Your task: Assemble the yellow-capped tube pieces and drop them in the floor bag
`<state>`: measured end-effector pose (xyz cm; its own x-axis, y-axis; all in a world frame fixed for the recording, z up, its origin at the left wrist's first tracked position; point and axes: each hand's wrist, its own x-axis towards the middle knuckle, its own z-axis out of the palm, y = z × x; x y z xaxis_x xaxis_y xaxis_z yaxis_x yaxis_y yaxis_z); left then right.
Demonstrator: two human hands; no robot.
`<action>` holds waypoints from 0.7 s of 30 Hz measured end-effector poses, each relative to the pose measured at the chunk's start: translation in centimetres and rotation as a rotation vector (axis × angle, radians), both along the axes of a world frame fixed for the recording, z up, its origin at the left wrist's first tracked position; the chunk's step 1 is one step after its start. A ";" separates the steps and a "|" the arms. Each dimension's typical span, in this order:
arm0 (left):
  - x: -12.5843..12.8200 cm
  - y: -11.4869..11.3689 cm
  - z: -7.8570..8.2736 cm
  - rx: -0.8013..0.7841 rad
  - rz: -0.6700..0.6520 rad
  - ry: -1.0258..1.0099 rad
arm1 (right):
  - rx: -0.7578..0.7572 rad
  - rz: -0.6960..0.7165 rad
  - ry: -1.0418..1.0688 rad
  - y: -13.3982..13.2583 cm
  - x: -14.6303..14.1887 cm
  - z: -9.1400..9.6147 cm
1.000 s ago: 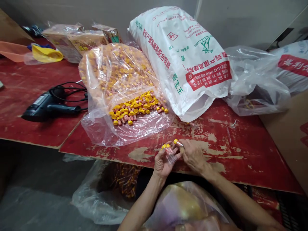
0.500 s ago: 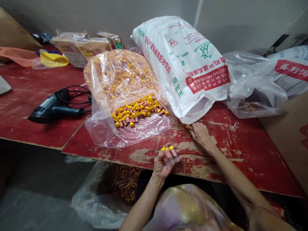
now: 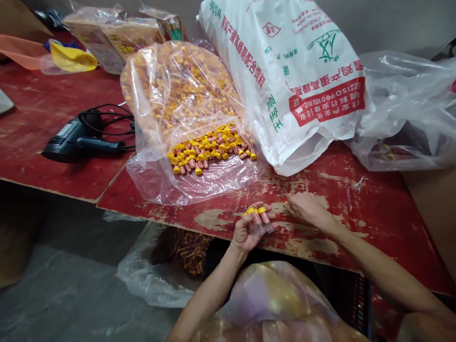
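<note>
My left hand point(image 3: 249, 232) is cupped above the red table and holds several small transparent vials point(image 3: 258, 221) with yellow caps and red-patterned contents. My right hand point(image 3: 306, 209) lies a little to the right of it, and its fingertips pinch a small yellow-capped item point(image 3: 286, 203), mostly hidden by the fingers. The hands are close but apart. Beyond them, a transparent plastic bag point(image 3: 185, 95) holds a large mass of similar vials, with a denser heap point(image 3: 210, 149) in its near corner.
A white printed feed sack point(image 3: 285, 80) and a crumpled plastic bag point(image 3: 402, 109) stand on the worn red table point(image 3: 374, 213). A black heat gun point(image 3: 80, 140) with its cord lies at the left. A plastic bag point(image 3: 153, 280) with more vials sits below the table edge.
My right hand has moved from beside the white sack's lower edge toward my left hand, with a small yellow-capped item at its fingertips. The whole view has tilted, shifting the table upward.
</note>
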<state>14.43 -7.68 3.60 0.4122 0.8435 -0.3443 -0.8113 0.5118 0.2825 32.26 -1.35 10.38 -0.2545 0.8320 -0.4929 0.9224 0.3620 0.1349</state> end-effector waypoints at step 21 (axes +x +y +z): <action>-12.8 -7.8 -4.2 -0.187 0.672 0.108 | 0.250 0.522 0.810 -10.6 -19.7 -3.8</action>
<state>1.60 -15.52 -0.63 -0.2217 0.8262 -0.5179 -0.9410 -0.0420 0.3358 12.55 -11.94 6.55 -0.8003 0.5763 0.1655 0.5031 0.7956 -0.3375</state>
